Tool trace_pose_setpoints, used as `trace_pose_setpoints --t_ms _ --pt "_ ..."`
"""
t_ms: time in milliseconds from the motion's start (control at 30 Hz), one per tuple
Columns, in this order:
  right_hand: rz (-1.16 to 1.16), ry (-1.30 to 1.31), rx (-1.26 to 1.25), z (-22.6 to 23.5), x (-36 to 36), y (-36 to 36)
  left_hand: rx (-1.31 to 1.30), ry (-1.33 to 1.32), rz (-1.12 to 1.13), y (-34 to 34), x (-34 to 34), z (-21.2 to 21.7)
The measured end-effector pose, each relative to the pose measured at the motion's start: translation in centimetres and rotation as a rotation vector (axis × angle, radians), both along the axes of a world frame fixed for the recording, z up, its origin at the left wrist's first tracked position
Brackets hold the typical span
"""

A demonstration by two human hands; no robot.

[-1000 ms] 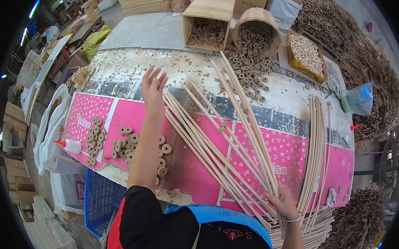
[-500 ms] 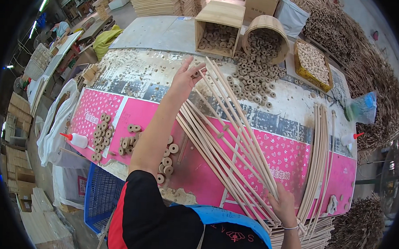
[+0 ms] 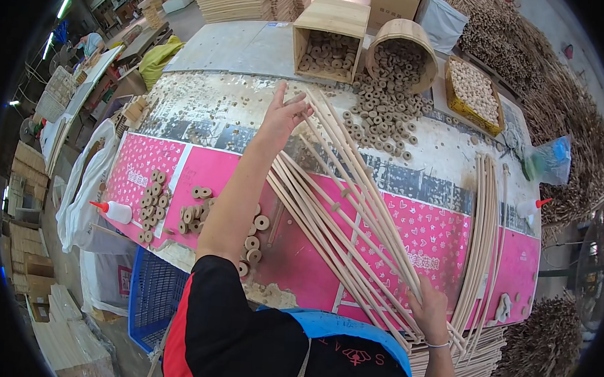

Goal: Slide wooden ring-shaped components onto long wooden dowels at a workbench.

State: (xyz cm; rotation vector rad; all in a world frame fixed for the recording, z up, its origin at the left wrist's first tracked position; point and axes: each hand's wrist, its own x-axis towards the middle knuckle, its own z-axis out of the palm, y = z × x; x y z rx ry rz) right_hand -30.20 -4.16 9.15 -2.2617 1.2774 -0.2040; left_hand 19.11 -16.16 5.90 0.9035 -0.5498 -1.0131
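Observation:
My right hand (image 3: 431, 310) is closed around the lower ends of several thin pale wooden sticks (image 3: 375, 205), which fan up and away to the left. Two small brown wooden rings (image 3: 345, 192) sit partway along these sticks. At their far tips is my left hand (image 3: 286, 118), index finger raised and the other fingers bent together by a stick end; whatever they pinch is too small to make out. More loose sticks (image 3: 313, 233) lie slantwise on the table under the held ones. Brown wooden rings (image 3: 254, 244) rest beside my left forearm, partly hidden by it.
Ring-filled wooden box (image 3: 331, 18) and tipped round tub (image 3: 416, 37) stand at the back, rings spilling out. A yellow crate (image 3: 474, 115) holds pale beads. Another stick bundle (image 3: 477, 236) lies at right. Red-tipped white bottles (image 3: 117, 212) stand at both sides. A blue basket (image 3: 150, 296) sits below left.
My left hand has shifted slightly down and left, its fingers closer to the stick tips. The right hand keeps its hold on the sticks, almost unmoved.

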Motion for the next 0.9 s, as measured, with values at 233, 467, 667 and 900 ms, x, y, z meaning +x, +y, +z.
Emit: trace_pose_setpoints --t_ms 233,467,667,900 --pt "-0.027 -0.114 -0.102 -1.4 2.5 -1.5 0.192 0.129 -0.153 0.7 -8.8 3.0" --pt "-0.153 -0.181 -0.203 -2.1 1.3 -4.1 0.21 0.011 -0.178 1.7 -15.9 4.5" --pt "-0.274 -0.251 -0.142 -0.4 -1.0 -4.4 0.146 -0.826 0.214 -5.2 -6.8 -2.3" --pt "-0.377 -0.308 0.025 -1.8 -1.9 -4.5 0.339 -1.631 0.01 -9.1 -8.8 -8.6"
